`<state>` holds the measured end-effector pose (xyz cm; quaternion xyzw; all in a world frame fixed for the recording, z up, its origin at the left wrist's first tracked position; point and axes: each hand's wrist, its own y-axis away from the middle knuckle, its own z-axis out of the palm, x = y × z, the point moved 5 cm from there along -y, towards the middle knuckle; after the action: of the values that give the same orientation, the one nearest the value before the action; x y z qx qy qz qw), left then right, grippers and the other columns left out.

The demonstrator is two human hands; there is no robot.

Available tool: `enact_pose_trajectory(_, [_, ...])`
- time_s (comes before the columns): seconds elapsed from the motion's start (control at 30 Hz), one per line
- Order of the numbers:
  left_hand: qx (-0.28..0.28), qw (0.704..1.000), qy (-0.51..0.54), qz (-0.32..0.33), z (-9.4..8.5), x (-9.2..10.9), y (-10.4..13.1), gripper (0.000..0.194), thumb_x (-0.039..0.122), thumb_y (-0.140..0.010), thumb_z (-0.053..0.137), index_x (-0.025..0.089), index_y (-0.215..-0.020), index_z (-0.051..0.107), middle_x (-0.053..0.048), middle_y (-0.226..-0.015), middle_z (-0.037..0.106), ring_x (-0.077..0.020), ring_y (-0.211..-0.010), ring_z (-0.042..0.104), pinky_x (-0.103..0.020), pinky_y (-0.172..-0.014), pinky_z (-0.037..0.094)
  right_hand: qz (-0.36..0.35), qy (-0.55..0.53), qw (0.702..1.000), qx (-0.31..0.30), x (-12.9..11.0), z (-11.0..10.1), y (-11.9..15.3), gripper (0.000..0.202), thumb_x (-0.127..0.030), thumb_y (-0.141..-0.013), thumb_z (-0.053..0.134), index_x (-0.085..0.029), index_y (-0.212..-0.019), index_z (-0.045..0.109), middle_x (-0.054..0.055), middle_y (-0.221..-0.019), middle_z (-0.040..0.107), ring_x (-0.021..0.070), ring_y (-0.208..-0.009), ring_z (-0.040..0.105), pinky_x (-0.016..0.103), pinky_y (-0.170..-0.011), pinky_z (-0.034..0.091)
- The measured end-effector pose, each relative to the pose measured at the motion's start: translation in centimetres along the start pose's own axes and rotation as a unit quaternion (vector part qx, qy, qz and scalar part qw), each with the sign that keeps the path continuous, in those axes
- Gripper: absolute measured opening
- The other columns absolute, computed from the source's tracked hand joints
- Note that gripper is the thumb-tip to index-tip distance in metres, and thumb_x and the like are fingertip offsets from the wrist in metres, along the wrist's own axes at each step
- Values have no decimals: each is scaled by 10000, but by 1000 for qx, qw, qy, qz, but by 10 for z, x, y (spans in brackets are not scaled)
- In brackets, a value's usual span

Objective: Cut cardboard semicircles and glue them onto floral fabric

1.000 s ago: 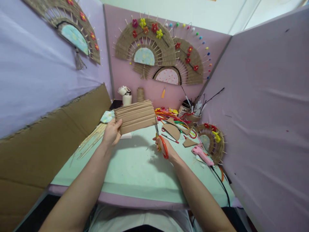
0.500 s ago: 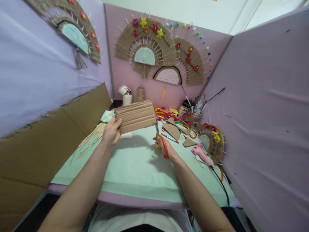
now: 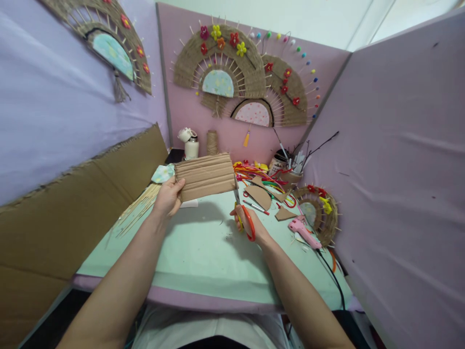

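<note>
Presently, in the head view, the left hand [image 3: 169, 196] has its fingers clamped on the left end of the corrugated cardboard piece [image 3: 205, 177], raised above the near-to-middle part of the bench [image 3: 207, 261]. The right hand [image 3: 258, 229] has its fingers wrapped around the handles of the scissors [image 3: 238, 201], blades at the cardboard's right edge; blade engagement cannot be confirmed.

Caution: the cardboard's right end lacks hand support. Blade pressure there may tilt or twist the piece, causing a crooked cut. Its exposed ridges may deflect the blades or crush under them. The pink glue gun [image 3: 305, 235] lies right of the right hand; a wide elbow swing could snag its cord [image 3: 337, 283].
</note>
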<state>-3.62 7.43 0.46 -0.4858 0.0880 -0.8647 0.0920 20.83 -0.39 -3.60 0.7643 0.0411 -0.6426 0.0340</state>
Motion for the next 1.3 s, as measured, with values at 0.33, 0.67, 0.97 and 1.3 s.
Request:
enact_pose_trajectory(0.33, [-120, 980, 87, -130, 26, 4, 23, 660, 739, -698, 596, 193, -1060, 673, -136, -1234, 645, -341, -1221, 540, -500, -996, 450, -51, -99, 992, 63, -11, 3, 4, 650, -788, -760, 441, -156, -845, 567, -19, -663, 488, 93, -500, 471, 244, -483, 396])
enact_pose_trajectory(0.67, [54, 991, 81, -90, 105, -51, 43, 322, 307, -596, 839, 199, -850, 673, -18, -851, 714, -158, -870, 662, -262, -773, 448, -66, -13, 995, 77, -1, 8, 6, 566, -705, -827, 433, -162, -848, 591, -22, -613, 489, 108, -495, 464, 252, -486, 400])
enact_pose_trajectory(0.97, [97, 978, 137, -125, 97, -52, 51, 209, 157, -658, 793, 158, -822, 662, -8, -801, 723, -128, -767, 684, -277, -809, 538, -49, 47, 997, 48, 11, 13, 4, 513, -670, -830, 447, -180, -882, 594, -18, -666, 503, 124, -568, 469, 249, -527, 410])
enact_pose_trajectory(1.3, [103, 978, 143, -114, 97, -50, 53, 208, 139, -659, 797, 144, -819, 663, -24, -830, 726, -138, -801, 693, -309, -866, 544, -84, 65, 994, 13, 8, 17, 6, 552, -704, -835, 408, -186, -946, 561, -6, -690, 500, 142, -601, 475, 272, -569, 424])
